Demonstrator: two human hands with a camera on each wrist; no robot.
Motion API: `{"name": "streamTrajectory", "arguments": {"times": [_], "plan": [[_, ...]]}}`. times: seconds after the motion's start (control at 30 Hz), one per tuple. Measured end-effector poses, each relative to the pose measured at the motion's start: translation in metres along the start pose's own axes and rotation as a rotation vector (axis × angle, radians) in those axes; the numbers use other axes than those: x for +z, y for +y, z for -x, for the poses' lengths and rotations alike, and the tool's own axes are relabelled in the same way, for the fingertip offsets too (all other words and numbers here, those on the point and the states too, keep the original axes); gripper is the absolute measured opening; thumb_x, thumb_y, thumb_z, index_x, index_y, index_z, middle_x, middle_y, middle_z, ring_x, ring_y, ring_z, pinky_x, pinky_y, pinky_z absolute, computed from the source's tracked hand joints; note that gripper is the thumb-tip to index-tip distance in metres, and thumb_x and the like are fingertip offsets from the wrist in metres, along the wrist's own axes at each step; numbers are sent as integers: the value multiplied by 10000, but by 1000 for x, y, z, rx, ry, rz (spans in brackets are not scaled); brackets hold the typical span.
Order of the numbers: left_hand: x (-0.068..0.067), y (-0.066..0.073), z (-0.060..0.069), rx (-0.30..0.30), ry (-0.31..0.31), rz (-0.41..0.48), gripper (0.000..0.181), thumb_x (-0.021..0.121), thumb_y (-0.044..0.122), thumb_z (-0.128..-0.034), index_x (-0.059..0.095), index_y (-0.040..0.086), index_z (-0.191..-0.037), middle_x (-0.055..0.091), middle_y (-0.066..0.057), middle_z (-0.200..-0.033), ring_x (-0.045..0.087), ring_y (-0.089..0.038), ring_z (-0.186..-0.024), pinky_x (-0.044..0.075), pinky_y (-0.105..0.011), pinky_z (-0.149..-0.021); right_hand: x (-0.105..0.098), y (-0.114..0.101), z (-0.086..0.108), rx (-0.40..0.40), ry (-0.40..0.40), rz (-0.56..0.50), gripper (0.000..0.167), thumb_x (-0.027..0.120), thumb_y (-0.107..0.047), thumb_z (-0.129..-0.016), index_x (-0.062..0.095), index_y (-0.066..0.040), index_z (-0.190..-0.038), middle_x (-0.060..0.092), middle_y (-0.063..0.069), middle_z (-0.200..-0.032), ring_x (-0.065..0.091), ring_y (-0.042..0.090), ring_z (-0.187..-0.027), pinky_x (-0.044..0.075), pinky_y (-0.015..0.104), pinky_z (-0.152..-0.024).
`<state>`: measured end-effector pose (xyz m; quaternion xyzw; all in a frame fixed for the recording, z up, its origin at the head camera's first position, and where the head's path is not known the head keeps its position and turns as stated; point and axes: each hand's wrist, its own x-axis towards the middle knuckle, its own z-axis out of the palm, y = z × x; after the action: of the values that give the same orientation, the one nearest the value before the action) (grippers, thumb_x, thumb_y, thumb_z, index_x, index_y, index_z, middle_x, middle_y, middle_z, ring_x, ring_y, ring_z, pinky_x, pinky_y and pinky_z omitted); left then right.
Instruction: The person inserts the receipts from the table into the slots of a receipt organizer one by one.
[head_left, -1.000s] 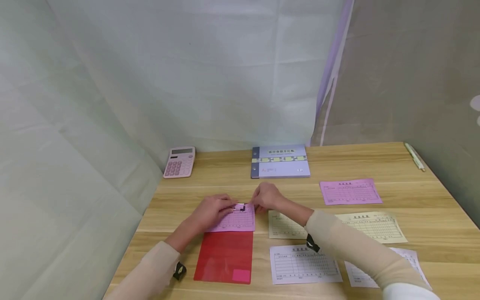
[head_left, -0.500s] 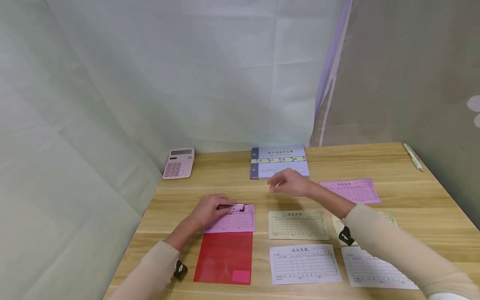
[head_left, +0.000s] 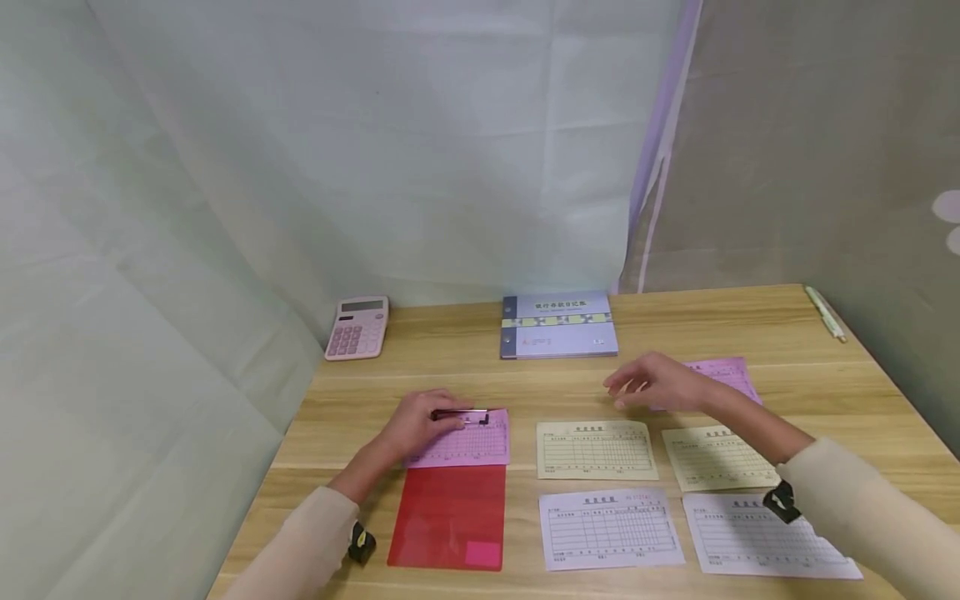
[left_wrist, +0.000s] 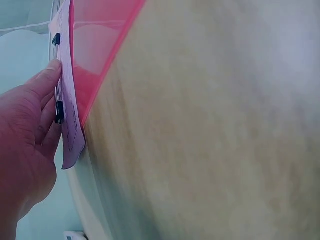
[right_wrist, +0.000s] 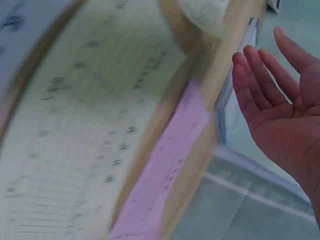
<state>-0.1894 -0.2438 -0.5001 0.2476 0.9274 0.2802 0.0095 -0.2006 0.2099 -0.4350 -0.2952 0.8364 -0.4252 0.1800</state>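
My left hand (head_left: pixel 422 422) pinches the metal clip (head_left: pixel 485 415) at the top of a red clipboard (head_left: pixel 448 514). Beneath that clip lies a pink form slip (head_left: pixel 467 448), covering the board's upper part. The left wrist view shows the thumb against the black-ended clip (left_wrist: pixel 59 111), with other fingers behind it. My right hand (head_left: pixel 660 382) hovers over the table with relaxed fingers and nothing in them. Partly behind that hand is another pink slip (head_left: pixel 731 373). Two cream slips lie nearer me, the left one (head_left: pixel 596 450) and the right one (head_left: pixel 712 458).
Two white slips, a left one (head_left: pixel 611 533) and a right one (head_left: pixel 750 537), lie at the front. A pink calculator (head_left: pixel 358 327) and a blue ledger book (head_left: pixel 561 325) sit along the back edge. A pen (head_left: pixel 827 314) rests at the far right.
My right hand has left the clip and moved right through the air, stopping near the right pink slip. My left hand stays at the clip.
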Motion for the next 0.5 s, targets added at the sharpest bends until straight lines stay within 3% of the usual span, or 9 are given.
{"name": "streamTrajectory", "arguments": {"times": [0.17,0.37,0.5], "plan": [[-2,-1,-1,-10,-9,8,334,841,202,-934,808,258,-1261,747,106,-1097,677,-128,-1030,545,-421,-928,7,11,14,-21,1,45,337,840,-92,-913,743,56,-1200,761,131,-1104,694,210,-943,574,301,-843],[-1,-2,-1,-23,-16,-6,325,842,221,-935,810,288,-1252,741,126,-1093,662,-102,-1011,542,-402,-917,24,12,21,-53,61,227,235,882,-102,-866,796,-30,-1072,766,14,-990,650,121,-842,567,298,-746],[0,-1,-1,-20,-12,-9,333,845,222,-932,809,291,-1255,739,132,-1087,656,-91,-996,546,-394,-905,29,13,23,-32,86,276,107,858,-77,-886,817,-79,-985,770,-48,-927,634,37,-784,564,270,-703]]}}
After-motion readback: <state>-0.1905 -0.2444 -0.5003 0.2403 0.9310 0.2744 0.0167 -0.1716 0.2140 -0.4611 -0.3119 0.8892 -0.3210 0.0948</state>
